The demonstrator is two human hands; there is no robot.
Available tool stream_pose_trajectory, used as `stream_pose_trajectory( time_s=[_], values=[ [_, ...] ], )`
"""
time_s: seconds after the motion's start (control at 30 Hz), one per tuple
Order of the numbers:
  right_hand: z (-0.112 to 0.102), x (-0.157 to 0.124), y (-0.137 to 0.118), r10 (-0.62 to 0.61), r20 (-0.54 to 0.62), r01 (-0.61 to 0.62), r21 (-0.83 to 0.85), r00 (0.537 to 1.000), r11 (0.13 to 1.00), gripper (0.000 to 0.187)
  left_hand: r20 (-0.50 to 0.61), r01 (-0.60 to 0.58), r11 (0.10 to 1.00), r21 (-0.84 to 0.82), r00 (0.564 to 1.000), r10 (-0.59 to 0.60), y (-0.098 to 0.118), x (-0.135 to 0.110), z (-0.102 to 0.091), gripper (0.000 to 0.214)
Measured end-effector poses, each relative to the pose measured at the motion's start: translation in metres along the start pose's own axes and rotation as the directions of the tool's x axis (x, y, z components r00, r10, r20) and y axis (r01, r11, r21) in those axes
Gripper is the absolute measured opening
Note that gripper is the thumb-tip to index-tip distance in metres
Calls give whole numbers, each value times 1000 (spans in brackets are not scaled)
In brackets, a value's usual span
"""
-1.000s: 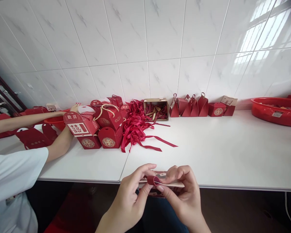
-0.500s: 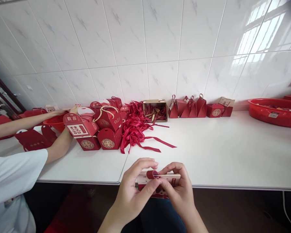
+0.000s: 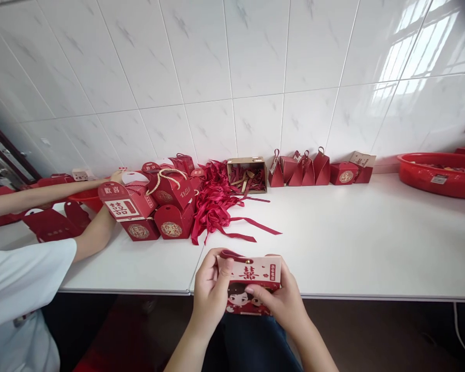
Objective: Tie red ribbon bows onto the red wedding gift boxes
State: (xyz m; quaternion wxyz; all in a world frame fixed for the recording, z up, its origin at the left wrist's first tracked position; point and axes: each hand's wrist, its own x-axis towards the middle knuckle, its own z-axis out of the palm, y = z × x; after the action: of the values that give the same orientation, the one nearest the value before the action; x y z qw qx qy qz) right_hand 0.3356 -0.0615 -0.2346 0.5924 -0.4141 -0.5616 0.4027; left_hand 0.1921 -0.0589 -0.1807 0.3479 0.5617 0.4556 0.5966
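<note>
Between my two hands is a small red and white gift box (image 3: 251,271), held just in front of the table's edge. Its printed face is toward me, with red characters on top and cartoon figures below. A dark red ribbon loop (image 3: 232,255) comes out through a hole near its top and lies to the left. My left hand (image 3: 213,289) grips the left side, thumb on the front face. My right hand (image 3: 284,292) is closed on the right side, its thumb across the printed figures. The fingers behind the box are hidden.
Left of centre stand stacked red gift boxes (image 3: 176,222) beside a heap of red ribbons (image 3: 217,206). An open carton (image 3: 266,178) holds more ribbons. Finished-looking boxes (image 3: 321,168) line the wall. A red basin (image 3: 430,178) is far right. A co-worker's arm (image 3: 96,232) reaches in at left.
The box has tilted so its printed front now faces me. My fingers have moved off the ribbon loop at its top to the box's sides, and the loop now lies leftward.
</note>
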Motion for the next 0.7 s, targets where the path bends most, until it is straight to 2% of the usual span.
stream_pose_trajectory(
  time_s=[0.07,0.17,0.23,0.27,0.33,0.4,0.47,0.53,0.6,0.63,0.7],
  values=[
    [-7,-3,-2,32,28,-26,-186,999,982,48,24,40,999,-7,999,-40,-9,-1,0,35],
    [-22,-9,-2,80,125,-9,-485,989,875,72,81,150,987,-54,986,-145,-26,-3,-2,50],
    [-32,-13,1,115,180,5,-556,977,831,78,77,191,977,-96,980,-184,-34,-4,-2,57],
    [-36,-14,3,123,181,-3,-550,976,835,79,51,199,972,-128,980,-194,-35,-3,-1,58],
    [-41,-15,7,112,133,-43,-436,985,899,80,-28,204,951,-232,976,-216,-31,1,7,58],
    [-42,-12,11,69,57,-56,-200,996,978,78,-95,205,905,-374,962,-257,-18,10,24,59],
    [-39,-6,13,-13,-3,13,43,1000,999,75,-99,210,844,-494,950,-295,0,23,48,62],
    [-36,4,12,-110,-33,114,186,993,976,73,7,257,796,-549,953,-302,14,36,76,65],
    [-37,17,9,-171,-103,190,218,980,957,66,145,287,773,-565,957,-250,19,50,105,68],
    [-42,25,6,-189,-164,221,205,968,954,62,193,272,789,-552,961,-196,17,57,118,68],
    [-60,45,0,-221,-309,273,137,925,952,57,261,180,908,-378,962,-82,3,71,140,66]
  ],
)
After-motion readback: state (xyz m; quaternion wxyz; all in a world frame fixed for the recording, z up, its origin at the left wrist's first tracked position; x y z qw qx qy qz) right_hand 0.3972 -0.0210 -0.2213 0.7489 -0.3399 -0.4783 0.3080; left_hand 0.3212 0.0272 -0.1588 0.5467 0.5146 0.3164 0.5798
